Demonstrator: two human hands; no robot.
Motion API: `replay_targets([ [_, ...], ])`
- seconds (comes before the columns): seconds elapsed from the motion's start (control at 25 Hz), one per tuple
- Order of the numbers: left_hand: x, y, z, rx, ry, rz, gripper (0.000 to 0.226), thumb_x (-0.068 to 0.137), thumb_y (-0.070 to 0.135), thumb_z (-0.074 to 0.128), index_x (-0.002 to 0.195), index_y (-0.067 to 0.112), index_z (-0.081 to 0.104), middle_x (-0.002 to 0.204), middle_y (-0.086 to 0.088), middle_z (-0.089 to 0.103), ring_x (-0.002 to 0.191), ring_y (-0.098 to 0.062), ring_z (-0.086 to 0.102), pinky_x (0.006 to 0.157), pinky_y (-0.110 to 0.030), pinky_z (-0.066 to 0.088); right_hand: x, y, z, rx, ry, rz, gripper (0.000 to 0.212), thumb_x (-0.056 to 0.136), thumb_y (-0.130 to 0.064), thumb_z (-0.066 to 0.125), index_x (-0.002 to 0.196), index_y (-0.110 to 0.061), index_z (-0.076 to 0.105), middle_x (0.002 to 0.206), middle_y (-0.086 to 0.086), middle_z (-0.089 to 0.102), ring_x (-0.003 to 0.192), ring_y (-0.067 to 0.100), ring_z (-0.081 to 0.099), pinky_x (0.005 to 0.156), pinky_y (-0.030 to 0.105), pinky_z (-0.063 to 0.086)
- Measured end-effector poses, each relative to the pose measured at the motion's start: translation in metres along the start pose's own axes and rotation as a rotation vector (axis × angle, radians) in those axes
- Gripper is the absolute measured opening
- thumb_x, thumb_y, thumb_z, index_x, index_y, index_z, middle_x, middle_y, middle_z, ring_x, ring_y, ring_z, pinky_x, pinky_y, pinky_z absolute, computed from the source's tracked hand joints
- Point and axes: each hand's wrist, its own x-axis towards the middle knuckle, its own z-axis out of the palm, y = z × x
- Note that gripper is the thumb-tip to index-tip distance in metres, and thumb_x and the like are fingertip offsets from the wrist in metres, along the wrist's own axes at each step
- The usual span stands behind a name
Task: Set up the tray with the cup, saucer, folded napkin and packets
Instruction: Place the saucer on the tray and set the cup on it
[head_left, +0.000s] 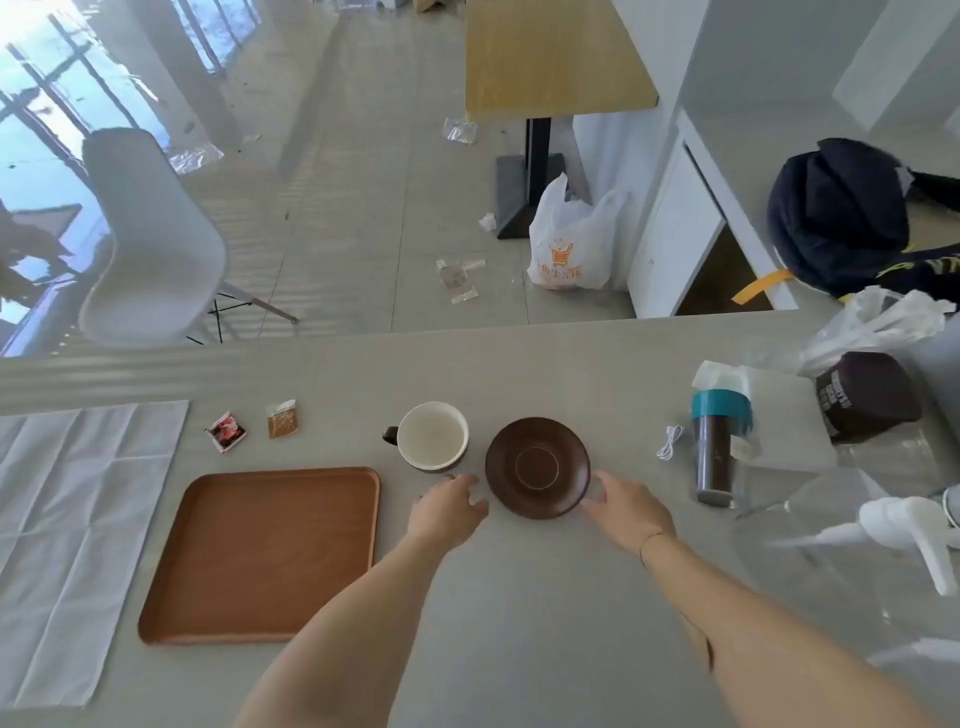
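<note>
A dark brown saucer (537, 466) lies on the grey table, with a white-lined cup (431, 435) upright just left of it, handle to the left. My left hand (448, 510) is at the saucer's near-left edge and my right hand (627, 510) at its near-right edge; both have fingers apart and hold nothing. An empty brown wooden tray (260, 556) sits to the left. Behind the tray lie a red packet (226, 431) and a brown packet (282, 420). A white napkin (67, 540) lies unfolded flat at the far left.
A dark tumbler with a teal band (719, 449), a white cable (669, 441), a dark box (865, 397), plastic bags and a white spray bottle (904, 530) crowd the table's right side. A white chair (156, 239) stands beyond the table's far edge.
</note>
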Motion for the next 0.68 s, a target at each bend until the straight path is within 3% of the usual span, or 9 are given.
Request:
replay_targets([
  [0.16,0.016,0.016,0.005,-0.252,0.084,-0.103,0.052,0.09,0.032,0.055,0.139,0.026,0.042,0.114,-0.002,0.066,0.113,-0.026,0.058,0.095,-0.044,0.048,0.023,-0.004,-0.003,0.202,0.027,0.018,0.06,0.088,-0.03,0.061,0.142,-0.016,0.039,0.132,0.013,0.055,0.121,0.031,0.051,0.096,0.039,0.045],
  [0.32,0.021,0.024,0.017,-0.475,0.128,-0.124,0.05,0.088,0.016,0.057,0.136,0.025,0.048,0.094,0.0,0.065,0.095,-0.025,0.061,0.081,-0.034,0.051,0.043,-0.005,0.002,0.374,0.053,0.017,0.06,0.08,-0.009,0.064,0.137,-0.015,0.048,0.121,0.013,0.064,0.111,0.03,0.058,0.095,0.037,0.046],
  [0.44,0.024,0.027,0.021,-0.563,0.161,-0.159,0.048,0.086,0.009,0.057,0.131,0.023,0.053,0.087,0.001,0.062,0.084,-0.02,0.058,0.073,-0.027,0.045,0.051,-0.006,0.008,0.609,0.048,0.099,0.055,0.076,0.003,0.061,0.127,-0.018,0.058,0.098,0.007,0.066,0.094,0.029,0.063,0.09,0.049,0.053],
  [0.52,0.026,0.029,0.02,-0.639,0.165,-0.209,0.045,0.082,0.005,0.056,0.124,0.022,0.057,0.083,-0.001,0.063,0.079,-0.025,0.062,0.071,-0.031,0.05,0.054,-0.006,0.01,0.764,0.027,0.175,0.051,0.078,0.008,0.06,0.121,-0.019,0.06,0.083,0.004,0.062,0.08,0.027,0.064,0.081,0.056,0.057],
  [0.6,0.026,0.032,0.019,-0.714,0.14,-0.264,0.043,0.079,0.002,0.054,0.117,0.023,0.057,0.08,-0.003,0.063,0.074,-0.027,0.062,0.074,-0.036,0.054,0.053,-0.005,0.008,0.867,-0.009,0.226,0.05,0.08,0.013,0.056,0.117,-0.02,0.059,0.077,0.003,0.058,0.069,0.021,0.06,0.073,0.053,0.059],
  [0.68,0.022,0.033,0.019,-0.77,0.108,-0.301,0.043,0.078,-0.002,0.052,0.111,0.024,0.055,0.076,-0.004,0.062,0.069,-0.026,0.061,0.069,-0.036,0.055,0.047,-0.004,0.004,0.922,-0.047,0.249,0.05,0.079,0.016,0.054,0.115,-0.019,0.058,0.08,0.005,0.055,0.07,0.021,0.059,0.065,0.045,0.059],
])
